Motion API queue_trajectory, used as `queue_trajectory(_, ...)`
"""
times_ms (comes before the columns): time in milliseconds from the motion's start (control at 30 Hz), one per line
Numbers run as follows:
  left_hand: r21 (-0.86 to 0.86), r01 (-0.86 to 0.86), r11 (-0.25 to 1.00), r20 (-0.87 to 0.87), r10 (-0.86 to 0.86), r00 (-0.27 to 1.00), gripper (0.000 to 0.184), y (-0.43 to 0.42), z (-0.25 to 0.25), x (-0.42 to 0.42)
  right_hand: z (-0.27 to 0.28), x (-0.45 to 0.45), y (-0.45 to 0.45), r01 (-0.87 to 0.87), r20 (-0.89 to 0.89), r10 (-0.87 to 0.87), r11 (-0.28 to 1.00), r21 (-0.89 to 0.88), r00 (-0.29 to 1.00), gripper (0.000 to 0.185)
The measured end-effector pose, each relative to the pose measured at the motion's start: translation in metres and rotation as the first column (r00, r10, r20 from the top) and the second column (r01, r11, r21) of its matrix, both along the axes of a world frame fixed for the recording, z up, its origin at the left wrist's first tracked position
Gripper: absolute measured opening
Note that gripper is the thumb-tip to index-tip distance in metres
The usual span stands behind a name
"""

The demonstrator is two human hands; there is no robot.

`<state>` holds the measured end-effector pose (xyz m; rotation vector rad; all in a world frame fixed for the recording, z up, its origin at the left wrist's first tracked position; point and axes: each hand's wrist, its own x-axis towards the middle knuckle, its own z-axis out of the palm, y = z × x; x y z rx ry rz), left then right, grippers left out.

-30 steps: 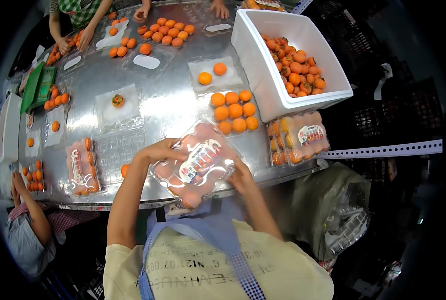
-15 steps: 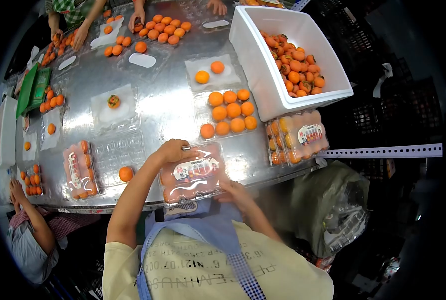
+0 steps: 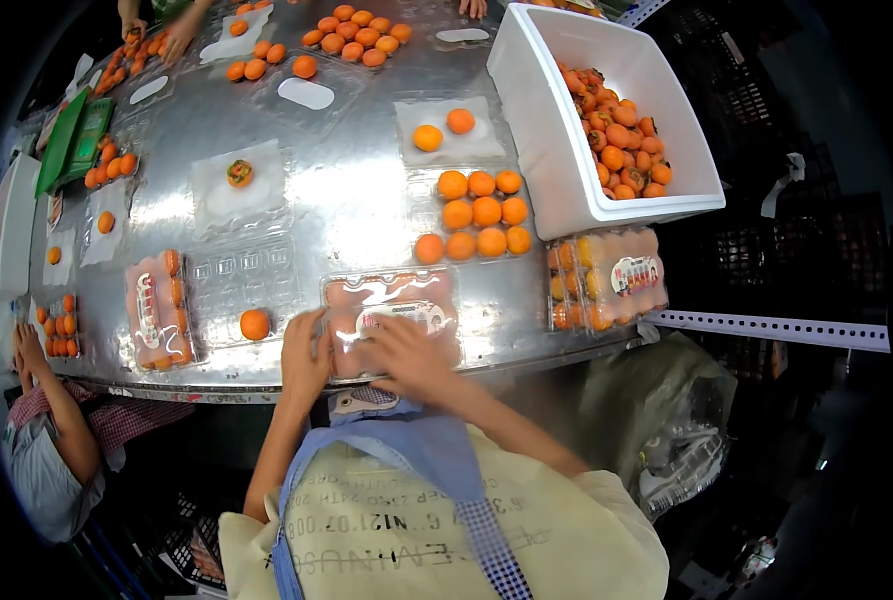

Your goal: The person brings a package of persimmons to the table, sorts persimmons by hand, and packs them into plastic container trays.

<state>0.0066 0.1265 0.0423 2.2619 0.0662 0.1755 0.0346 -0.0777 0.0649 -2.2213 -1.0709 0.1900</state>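
A closed clear pack of orange fruit (image 3: 392,290) with a printed label lies flat at the table's near edge. At its left edge is my left hand (image 3: 305,358), fingers apart and touching the side. My right hand (image 3: 409,355) rests over the label, fingers spread and slightly blurred. One loose orange fruit (image 3: 255,324) sits left of my left hand, beside an empty clear tray (image 3: 242,280). Behind the pack to the right, an open tray holds several fruit (image 3: 487,211).
A white foam box (image 3: 607,210) of fruit stands at the right, with stacked packs (image 3: 607,280) before it. Another pack (image 3: 150,312) lies left. Co-workers' hands show at the far left, lower left and top. A green tray (image 3: 64,148) is at the left.
The pack, earlier held up and tilted, now lies flat on the table. My left hand has moved down to its left side, and my right hand onto its top.
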Motion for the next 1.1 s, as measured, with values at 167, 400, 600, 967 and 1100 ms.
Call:
queue_trajectory(167, -0.393, -0.215, 0.894, -0.464, 0.009, 0.886, 0.030, 0.025, -0.035, -0.067, -0.017, 0.008, 0.061, -0.282, 0.136, 0.312, 0.938, -0.202, 0.940, 0.048)
queue_trajectory(400, -0.471, -0.142, 0.870, -0.432, -0.087, 0.898, 0.026, 0.021, -0.037, -0.068, -0.066, -0.003, 0.082, -0.291, 0.191, 0.348, 0.917, -0.273, 0.918, 0.028)
queue_trajectory(600, -0.175, -0.009, 0.984, -0.485, -0.079, 0.871, 0.031, 0.012, -0.046, -0.055, -0.031, -0.008, 0.074, -0.240, 0.277, 0.289, 0.950, -0.198, 0.916, 0.020)
queue_trajectory(967, -0.836, -0.436, 0.333, -0.483, -0.069, 0.873, 0.031, 0.019, -0.035, -0.072, -0.039, 0.011, 0.090, -0.346, 0.163, 0.398, 0.898, -0.274, 0.903, 0.019)
queue_trajectory(1100, -0.879, -0.459, 0.132, -0.467, -0.032, 0.884, 0.032, 0.022, -0.037, -0.068, -0.021, 0.023, 0.097, -0.356, 0.129, 0.394, 0.903, -0.241, 0.910, 0.020)
